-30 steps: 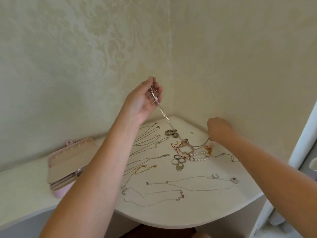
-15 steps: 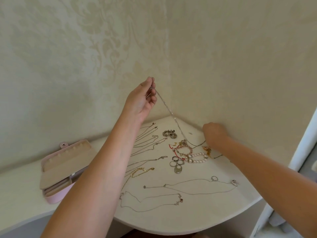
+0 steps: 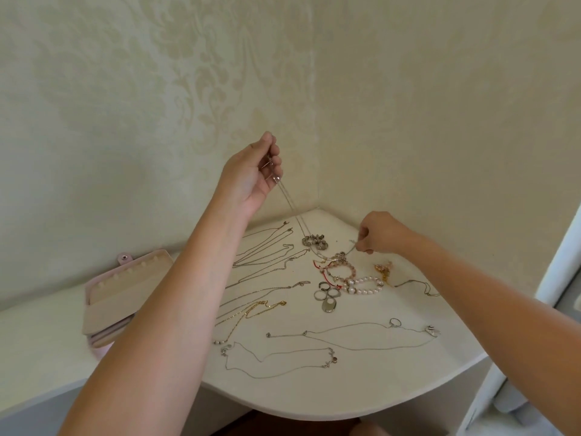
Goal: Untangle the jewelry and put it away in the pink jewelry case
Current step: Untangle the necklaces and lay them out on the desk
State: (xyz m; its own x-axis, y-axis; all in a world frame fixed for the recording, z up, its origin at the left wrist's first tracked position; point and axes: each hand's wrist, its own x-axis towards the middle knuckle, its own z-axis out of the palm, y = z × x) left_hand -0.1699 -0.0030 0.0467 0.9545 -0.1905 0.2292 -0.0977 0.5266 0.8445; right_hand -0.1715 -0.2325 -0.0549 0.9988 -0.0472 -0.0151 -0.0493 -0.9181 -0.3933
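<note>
Two hands stretch one thin silver chain (image 3: 292,206) above the back corner of the white corner table (image 3: 314,394). The left hand (image 3: 251,174), raised, has its fingers (image 3: 274,158) curled and clamped on the chain's upper end. The right hand (image 3: 382,232), low and near the right-hand wall, pinches the other end between thumb and forefinger.

Between the two grips the chain dips to the table and seems to pass through the knot of pink-beaded and pearl bracelets with a red cord (image 3: 342,275). Whether it runs free there cannot be told. Several separated fine chains (image 3: 267,247) lie in rows toward the left and front edges. The open pink jewelry case (image 3: 125,278) sits at the table's left edge, well apart from the knot.

Risks: if the chain is snagged, a harder pull would likely tighten the knot, strain a fine link, or drag the bracelets onto the sorted chains. A slackened pinch would drop the chain back onto the pile.
</note>
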